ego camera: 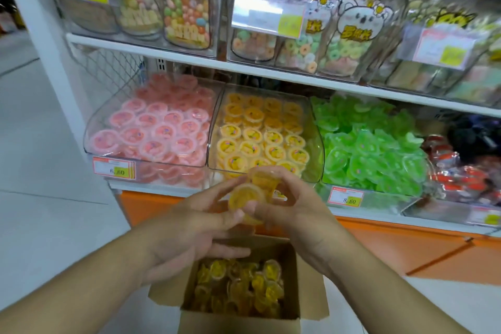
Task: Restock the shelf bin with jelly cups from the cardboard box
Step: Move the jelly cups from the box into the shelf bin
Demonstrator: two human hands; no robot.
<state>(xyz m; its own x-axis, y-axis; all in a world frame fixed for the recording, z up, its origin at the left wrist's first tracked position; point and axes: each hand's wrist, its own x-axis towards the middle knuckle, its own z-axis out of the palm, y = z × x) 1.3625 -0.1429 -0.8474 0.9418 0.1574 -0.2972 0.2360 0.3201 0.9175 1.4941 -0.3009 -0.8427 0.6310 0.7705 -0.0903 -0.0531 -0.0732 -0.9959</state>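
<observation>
I see both hands above the cardboard box [238, 317]: left grip [189, 228] and right grip [295, 209] clamped on yellow jelly cups [248, 195] between them, just below the yellow bin [265, 133].

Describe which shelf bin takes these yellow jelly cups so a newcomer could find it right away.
Look at the lower shelf, above the orange base. Three clear bins sit side by side; take the middle bin. Its cups are yellow, between the pink bin and the green bin.

Sweet shop, price tags [113, 167], stocked clear bins [151, 127], retail shelving [189, 58]
</observation>
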